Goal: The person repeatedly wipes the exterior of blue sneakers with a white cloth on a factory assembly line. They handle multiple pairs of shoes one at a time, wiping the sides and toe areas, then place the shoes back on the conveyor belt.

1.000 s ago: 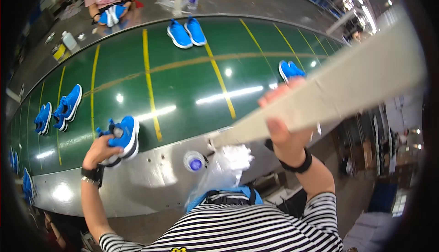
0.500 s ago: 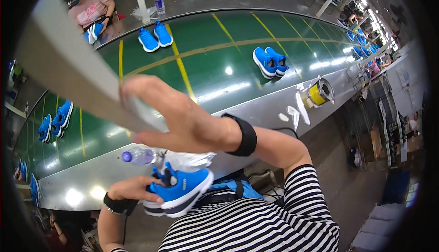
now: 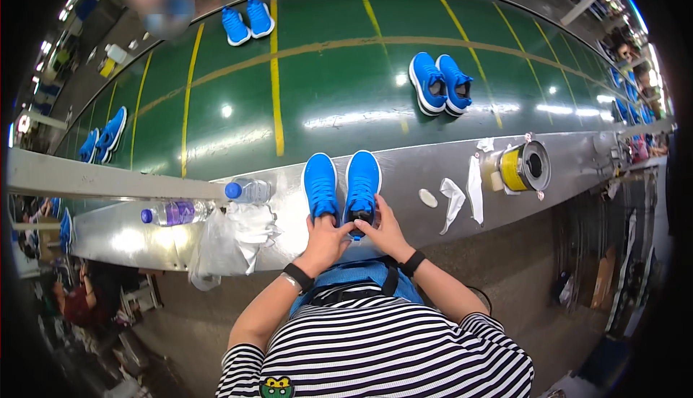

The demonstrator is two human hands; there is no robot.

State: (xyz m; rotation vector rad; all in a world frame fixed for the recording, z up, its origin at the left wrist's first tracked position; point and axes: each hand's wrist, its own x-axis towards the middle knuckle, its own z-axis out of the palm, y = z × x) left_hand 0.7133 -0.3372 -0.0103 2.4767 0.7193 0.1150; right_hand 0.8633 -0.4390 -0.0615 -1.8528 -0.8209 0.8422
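Side by side on the metal ledge, toes pointing away from me, lie a left blue sneaker [image 3: 320,184] and a right blue sneaker [image 3: 363,178], both with white soles. My left hand [image 3: 324,244] is closed at the heel of the left sneaker, its fingertips at the collar and its thumb side reaching toward the other heel. My right hand [image 3: 388,235] grips the right sneaker at the heel, fingers along its outer side and thumb at the collar opening. The insides of both shoes are partly hidden by my fingers.
Beyond the ledge [image 3: 404,203] runs a green conveyor belt [image 3: 339,102] carrying more blue sneaker pairs [image 3: 441,84]. At left are a pale post [image 3: 115,176], two bottles [image 3: 247,191] and plastic bags [image 3: 224,243]. A yellow-banded can [image 3: 522,166] and white scraps [image 3: 452,203] lie right.
The sneakers, held near my waist by my left hand, now rest on the ledge. My right hand has come down from beside the post to the right sneaker. My view has shifted.
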